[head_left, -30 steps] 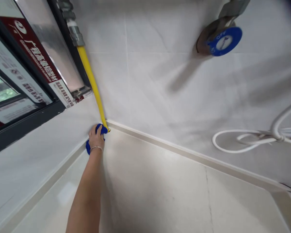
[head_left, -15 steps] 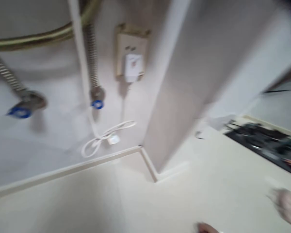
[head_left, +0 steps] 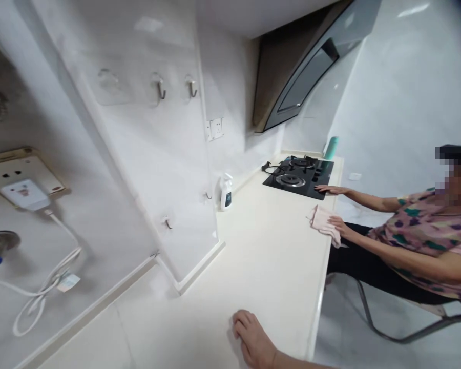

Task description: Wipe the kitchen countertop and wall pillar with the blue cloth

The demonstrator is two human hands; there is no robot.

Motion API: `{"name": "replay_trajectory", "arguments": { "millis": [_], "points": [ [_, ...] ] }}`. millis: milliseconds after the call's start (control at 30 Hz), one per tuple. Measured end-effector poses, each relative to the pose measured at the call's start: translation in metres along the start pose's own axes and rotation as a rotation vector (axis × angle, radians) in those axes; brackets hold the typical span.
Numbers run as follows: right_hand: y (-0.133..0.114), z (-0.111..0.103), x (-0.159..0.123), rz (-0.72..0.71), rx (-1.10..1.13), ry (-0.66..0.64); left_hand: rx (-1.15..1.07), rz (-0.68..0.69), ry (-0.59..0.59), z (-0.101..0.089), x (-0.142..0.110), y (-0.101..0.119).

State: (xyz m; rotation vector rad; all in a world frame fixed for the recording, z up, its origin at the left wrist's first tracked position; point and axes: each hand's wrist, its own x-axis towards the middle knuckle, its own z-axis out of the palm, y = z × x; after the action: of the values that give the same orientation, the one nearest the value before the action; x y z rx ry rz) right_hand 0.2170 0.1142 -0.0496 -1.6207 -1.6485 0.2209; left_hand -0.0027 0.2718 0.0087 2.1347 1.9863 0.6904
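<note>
Kitchen walls (head_left: 149, 169) are white and shiny. The person's right hand (head_left: 253, 341) lies on the pale worktop (head_left: 200, 302), near its edge. The hand is open, with loose fingers, and it is not clamped on anything. The left hand is not in view. The worktop looks hard, smooth and stiff, and it is much too big to lift, so its edge is the only place to take hold. Past the hand, a small white spray bottle (head_left: 226, 193) stands by the wall. It looks light, and its neck is a good place to hold it. Further on is a black gas hob (head_left: 292, 177) under a range hood (head_left: 303, 77). Another person (head_left: 418, 241) sits at the far side, with their near hand (head_left: 336, 223) on a soft pink cloth (head_left: 321, 224) and their far hand (head_left: 328, 189) at the hob.
</note>
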Motion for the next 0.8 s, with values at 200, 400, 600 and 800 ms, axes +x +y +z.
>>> {"name": "replay_trajectory", "arguments": {
  "millis": [200, 400, 600, 800],
  "points": [
    [0.009, 0.0, -0.007, 0.011, 0.151, 0.091, 0.036, 0.438, -0.438, -0.008, -0.118, 0.02],
    [0.025, -0.009, -0.016, 0.058, 0.253, 0.112, 0.059, 0.774, -0.704, -0.028, -0.136, 0.048],
    [-0.001, -0.011, -0.01, 0.151, 0.18, -0.027, 0.126, 0.349, -0.25, -0.021, -0.192, -0.018],
    [-0.045, -0.001, 0.023, 0.111, 0.294, -0.235, 0.253, 0.447, 0.08, -0.028, -0.162, -0.023]
  ]
}}
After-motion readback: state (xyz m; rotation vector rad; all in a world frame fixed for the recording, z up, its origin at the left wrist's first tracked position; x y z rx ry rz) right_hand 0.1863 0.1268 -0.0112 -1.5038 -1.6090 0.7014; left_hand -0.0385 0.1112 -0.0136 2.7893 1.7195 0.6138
